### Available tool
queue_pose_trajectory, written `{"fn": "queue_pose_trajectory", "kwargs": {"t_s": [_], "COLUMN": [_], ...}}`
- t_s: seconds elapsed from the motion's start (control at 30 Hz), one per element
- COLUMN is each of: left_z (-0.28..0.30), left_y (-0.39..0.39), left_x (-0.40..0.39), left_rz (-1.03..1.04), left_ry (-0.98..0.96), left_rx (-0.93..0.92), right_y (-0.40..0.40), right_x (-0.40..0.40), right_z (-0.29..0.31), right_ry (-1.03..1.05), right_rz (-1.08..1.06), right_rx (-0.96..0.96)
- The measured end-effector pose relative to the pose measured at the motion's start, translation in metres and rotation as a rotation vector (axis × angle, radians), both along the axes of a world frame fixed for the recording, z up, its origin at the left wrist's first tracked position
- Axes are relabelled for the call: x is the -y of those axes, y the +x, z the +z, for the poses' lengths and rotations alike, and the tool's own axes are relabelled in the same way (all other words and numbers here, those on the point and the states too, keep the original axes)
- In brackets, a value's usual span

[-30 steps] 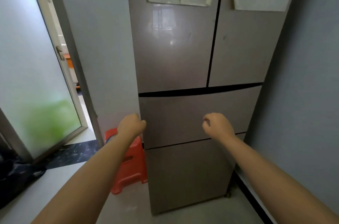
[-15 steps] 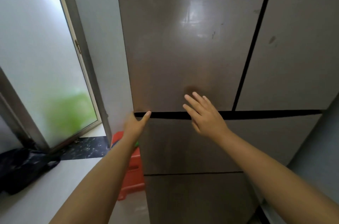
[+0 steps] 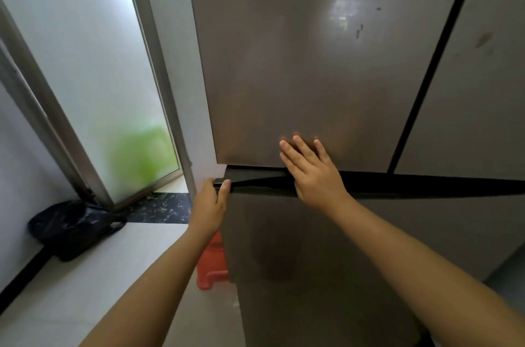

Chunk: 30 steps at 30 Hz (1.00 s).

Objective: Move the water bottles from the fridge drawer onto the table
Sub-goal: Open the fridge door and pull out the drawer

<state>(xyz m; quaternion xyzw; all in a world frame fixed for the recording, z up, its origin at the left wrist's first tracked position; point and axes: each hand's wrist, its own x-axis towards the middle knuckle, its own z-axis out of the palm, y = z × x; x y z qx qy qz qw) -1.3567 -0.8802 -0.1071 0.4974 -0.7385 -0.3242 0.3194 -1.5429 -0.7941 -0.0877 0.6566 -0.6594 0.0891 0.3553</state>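
While the fridge [image 3: 326, 62] fills most of the view, two bare forearms are seen reaching toward it from below. The left hand [image 3: 208, 203] is placed at the left end of the fridge drawer [image 3: 284, 233], at the dark gap along its top edge; the thumb is hooked over the black rim and the fingers [image 3: 208, 186] are curled round the corner, so the drawer edge is gripped. The right hand [image 3: 314, 173] is laid flat with straight, slightly spread fingers [image 3: 301, 147] against the lower part of the upper left door [image 3: 298, 76], the palm crossing the dark gap; nothing is held by it. The drawer front is brown and glossy, and appears pulled slightly forward at its left end, though how far cannot be told. No water bottles can be seen; the inside of the drawer is hidden. No brand, label or writing can be read on the fridge; only small dark marks and a pale reflection are seen on the doors. A red stool [image 3: 211, 264] stands on the floor just left of the fridge, partly hidden by the left arm. Farther left, a black bag [image 3: 71, 228] lies by a frosted glass door [image 3: 93, 76], behind which a green blur is seen.
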Motion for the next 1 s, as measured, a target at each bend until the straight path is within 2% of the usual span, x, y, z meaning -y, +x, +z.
{"fn": "queue_pose_trajectory", "kwargs": {"t_s": [0.13,0.27,0.37,0.5,0.6,0.73,0.87,1.0], "left_z": [-0.009,-0.008,0.001,0.018,0.032,0.044,0.041,0.038], "left_y": [0.029,0.052,0.074,0.112,0.128,0.117,0.088,0.04], "left_x": [-0.026,-0.051,-0.071,-0.106,-0.131,-0.16,-0.197,-0.241], "left_rz": [-0.102,-0.186,-0.282,-0.472,-0.517,-0.54,-0.616,-0.777], "left_ry": [-0.018,-0.027,0.005,0.031,-0.066,-0.265,-0.31,-0.394], "left_rx": [0.04,0.065,0.077,0.159,0.228,0.335,0.384,0.47], "right_y": [0.014,0.038,0.06,0.094,0.113,0.13,0.136,0.132], "right_x": [-0.011,-0.043,-0.076,-0.121,-0.157,-0.21,-0.274,-0.345], "right_z": [0.007,0.004,-0.001,0.0,0.013,0.021,0.025,0.029], "right_ry": [0.127,0.201,0.288,0.254,0.211,0.143,0.135,0.107], "right_rz": [-0.075,-0.098,-0.167,-0.211,-0.217,-0.259,-0.324,-0.405], "right_rx": [0.075,0.393,0.53,0.699,0.758,0.817,0.883,0.978]}}
